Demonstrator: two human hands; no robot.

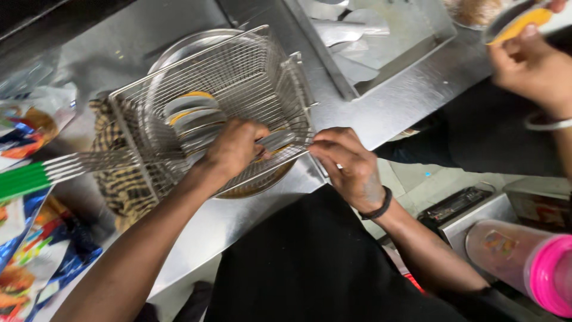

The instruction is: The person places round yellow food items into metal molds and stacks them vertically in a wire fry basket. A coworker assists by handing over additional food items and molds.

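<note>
Single view only: head-worn camera, looking steeply down and forward from wearer's own chest height. Close range, both forearms fill frame centre. Frame tilted, brushed steel surface (381,113) running diagonally. Square wire-mesh fry basket (238,83) near centre. Second person's hand (530,65) at top right edge. No second view, nothing shared.

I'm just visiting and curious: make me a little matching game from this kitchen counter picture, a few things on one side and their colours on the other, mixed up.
Things:
1. wire fry basket
2. basket handle grip
3. lid of the plastic jar
4. wristband on the right hand

Colours:
a. pink
b. black
c. silver metal
d. green

Pairs: 1-c, 2-d, 3-a, 4-b
</note>
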